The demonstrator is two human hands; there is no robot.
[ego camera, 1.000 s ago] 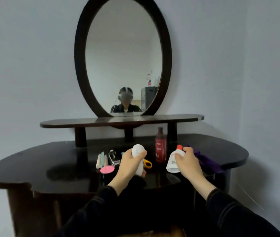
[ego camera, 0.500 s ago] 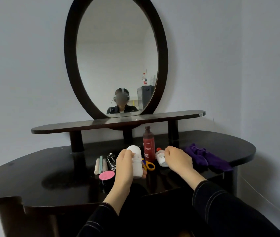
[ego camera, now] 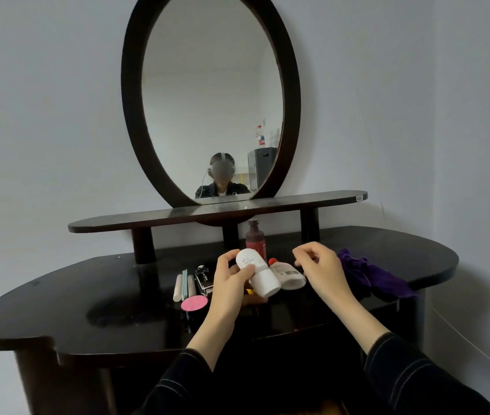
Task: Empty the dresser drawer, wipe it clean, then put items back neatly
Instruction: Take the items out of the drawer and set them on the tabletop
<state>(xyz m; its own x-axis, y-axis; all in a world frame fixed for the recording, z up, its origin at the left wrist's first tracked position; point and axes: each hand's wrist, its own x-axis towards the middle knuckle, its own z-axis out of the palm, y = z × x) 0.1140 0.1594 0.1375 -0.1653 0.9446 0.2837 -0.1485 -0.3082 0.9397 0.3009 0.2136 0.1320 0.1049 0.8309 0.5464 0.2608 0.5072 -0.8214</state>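
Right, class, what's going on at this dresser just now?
A person is working at the dark dresser top. Their left hand grips a white roll-on bottle above it. The right hand hovers, holding nothing, beside a small red-capped bottle lying on the top. A purple cloth, a dark red bottle and a pink compact sit out there too.

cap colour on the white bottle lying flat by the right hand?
Red. The cap of the white bottle shows clearly in the head view, the only one.

We count one roll-on bottle [ego camera: 264,283] and one red-capped bottle [ego camera: 290,275], both white; one dark red bottle [ego camera: 255,242]; three sticks [ego camera: 184,283]; one pink disc [ego camera: 194,303]; one purple cloth [ego camera: 369,277].
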